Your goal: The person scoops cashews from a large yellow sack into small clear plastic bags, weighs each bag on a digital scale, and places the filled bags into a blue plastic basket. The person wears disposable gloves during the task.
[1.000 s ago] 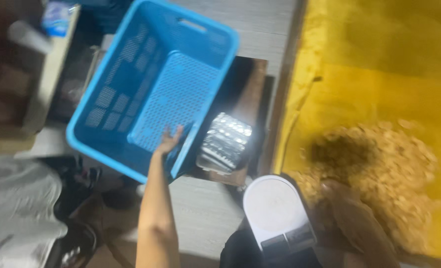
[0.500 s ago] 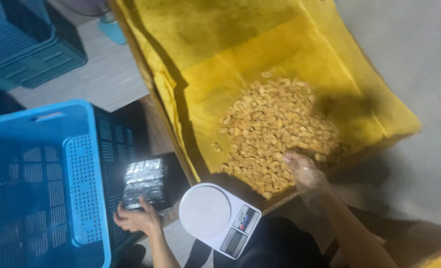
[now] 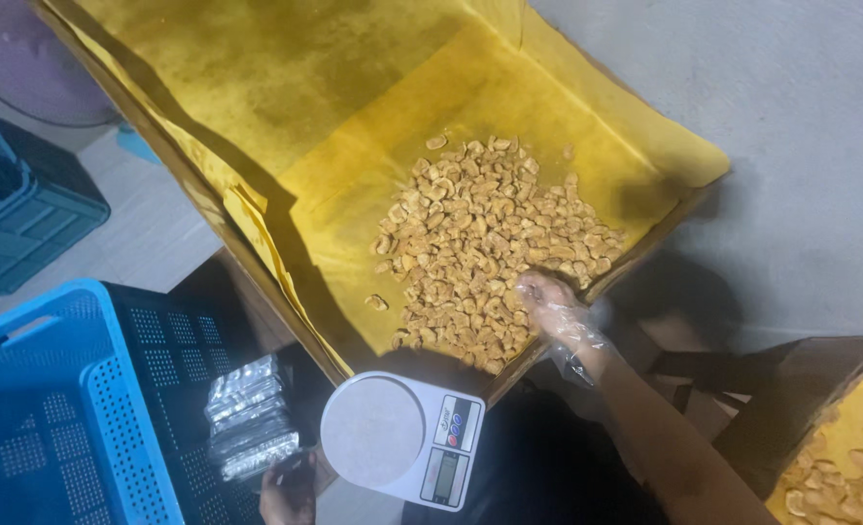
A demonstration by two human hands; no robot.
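1. A grey concrete floor (image 3: 801, 175) fills the upper right of the view, with pale floor tiles at the left edge.
2. A large shallow tray lined with yellow cloth (image 3: 286, 87) lies tilted across the middle.
3. A blue perforated crate (image 3: 52, 408) sits at the lower left, with a second, darker crate (image 3: 23, 224) beyond it.
4. A heap of pale cashew pieces (image 3: 480, 253) rests in the tray's lower half.
5. A round white kitchen scale (image 3: 402, 437) stands just below the tray's edge.
6. A stack of silver foil pouches (image 3: 252, 418) lies between crate and scale.
7. The right hand (image 3: 558, 311), in a clear plastic glove, rests on the heap's lower right edge, fingers loosely curled among the pieces.
8. The left hand (image 3: 291, 491) is at the bottom edge, just beneath the pouches; I cannot tell its grip.
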